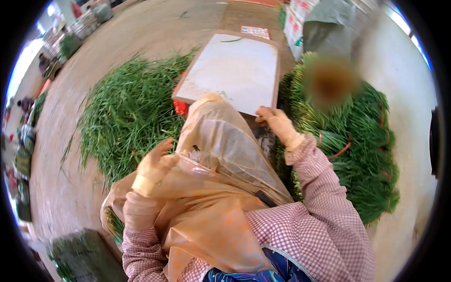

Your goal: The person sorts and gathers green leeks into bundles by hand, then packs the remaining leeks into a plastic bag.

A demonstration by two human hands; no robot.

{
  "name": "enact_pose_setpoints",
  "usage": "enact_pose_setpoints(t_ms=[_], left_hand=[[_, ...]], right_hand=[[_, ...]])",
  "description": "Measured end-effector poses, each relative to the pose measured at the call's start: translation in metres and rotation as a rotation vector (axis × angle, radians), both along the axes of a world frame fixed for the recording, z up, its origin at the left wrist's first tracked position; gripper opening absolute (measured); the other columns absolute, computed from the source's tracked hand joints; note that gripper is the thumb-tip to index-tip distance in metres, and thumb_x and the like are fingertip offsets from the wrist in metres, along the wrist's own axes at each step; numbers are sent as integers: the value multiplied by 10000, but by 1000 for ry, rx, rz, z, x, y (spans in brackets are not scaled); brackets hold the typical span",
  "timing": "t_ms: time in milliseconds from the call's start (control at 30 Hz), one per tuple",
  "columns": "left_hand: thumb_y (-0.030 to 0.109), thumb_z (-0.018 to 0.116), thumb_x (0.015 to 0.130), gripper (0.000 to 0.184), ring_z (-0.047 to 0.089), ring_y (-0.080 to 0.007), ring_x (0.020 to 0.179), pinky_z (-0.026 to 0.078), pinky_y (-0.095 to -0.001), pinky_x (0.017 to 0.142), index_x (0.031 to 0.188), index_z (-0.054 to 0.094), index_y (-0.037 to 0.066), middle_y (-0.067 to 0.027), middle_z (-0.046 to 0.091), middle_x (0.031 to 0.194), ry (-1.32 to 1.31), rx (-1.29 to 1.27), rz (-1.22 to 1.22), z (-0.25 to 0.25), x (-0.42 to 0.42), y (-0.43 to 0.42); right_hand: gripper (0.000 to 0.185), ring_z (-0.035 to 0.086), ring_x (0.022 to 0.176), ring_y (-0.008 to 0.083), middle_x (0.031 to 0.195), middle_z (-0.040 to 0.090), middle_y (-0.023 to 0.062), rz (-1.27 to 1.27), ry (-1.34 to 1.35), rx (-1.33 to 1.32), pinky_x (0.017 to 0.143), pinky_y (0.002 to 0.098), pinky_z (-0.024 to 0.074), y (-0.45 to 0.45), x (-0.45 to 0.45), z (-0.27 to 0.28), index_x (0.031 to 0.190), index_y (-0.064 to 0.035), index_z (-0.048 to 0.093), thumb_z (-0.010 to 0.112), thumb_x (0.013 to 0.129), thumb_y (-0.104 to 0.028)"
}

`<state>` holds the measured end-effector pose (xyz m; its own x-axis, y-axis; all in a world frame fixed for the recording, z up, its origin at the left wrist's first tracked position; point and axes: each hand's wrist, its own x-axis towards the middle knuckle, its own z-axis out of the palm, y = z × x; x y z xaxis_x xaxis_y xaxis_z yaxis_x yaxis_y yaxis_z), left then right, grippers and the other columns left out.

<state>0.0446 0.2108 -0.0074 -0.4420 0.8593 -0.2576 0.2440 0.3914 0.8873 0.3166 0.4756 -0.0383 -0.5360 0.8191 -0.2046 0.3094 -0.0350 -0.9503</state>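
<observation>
My left hand point(157, 165), in a pale glove, is raised over my lap beside a plastic apron point(216, 136). Its fingers are spread and nothing shows in them. At the near right corner of a white board point(235, 70) is my right hand point(278, 124), also gloved. The right fingers are curled together; anything between them is hidden. Past my left hand lies a loose heap of long green stalks point(131, 103). Close by my right arm are tied bundles of green stalks point(361, 145), stacked and bound with red bands point(342, 149).
White boxes point(297, 26) and a grey-green sheet point(329, 33) stand beyond the bundles. A dark wrapped bale point(82, 251) sits at the lower left. Other people point(44, 63) and more bundles line the far left wall. A blurred brown spot point(331, 82) covers part of the right stack.
</observation>
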Motion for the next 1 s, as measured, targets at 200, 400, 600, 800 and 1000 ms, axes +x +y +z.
enact_pose_setpoints(t_ms=[200,400,600,800,1000], left_hand=[[336,657,812,617,534,-360,1159,434,-408,975,1341,472,79,-218,555,1260,457,-104,-79,-21,-2,-24],[247,642,804,659,540,-378,1128,410,-420,996,1394,396,86,-212,554,1246,681,-17,-1,-32,-20,-7],[192,555,851,350,610,-411,865,494,-462,814,1185,590,92,-244,637,897,578,-195,-201,-46,-17,30],[195,504,886,348,614,-404,899,491,-458,806,1204,562,67,-227,651,942,238,-148,-290,-55,-11,8],[231,541,871,483,642,-368,821,506,-461,739,1300,468,19,-217,659,867,453,-166,-238,-47,-14,5]], right_hand=[[361,604,699,281,736,639,176,114,-103,478,676,383,467,-1,-97,-10,852,10,632,589,879,-348],[229,529,655,154,719,627,98,134,-153,280,606,323,449,15,-106,-75,824,-6,619,647,853,-231],[126,519,689,100,733,591,-6,178,21,3,608,258,448,22,-124,-85,863,-31,620,626,886,-154],[337,574,829,106,923,648,60,733,15,399,779,279,481,29,-183,11,1159,-46,612,557,955,-308],[395,632,863,192,922,691,68,1374,-827,312,829,337,493,35,-267,1,956,-25,702,558,924,-392]])
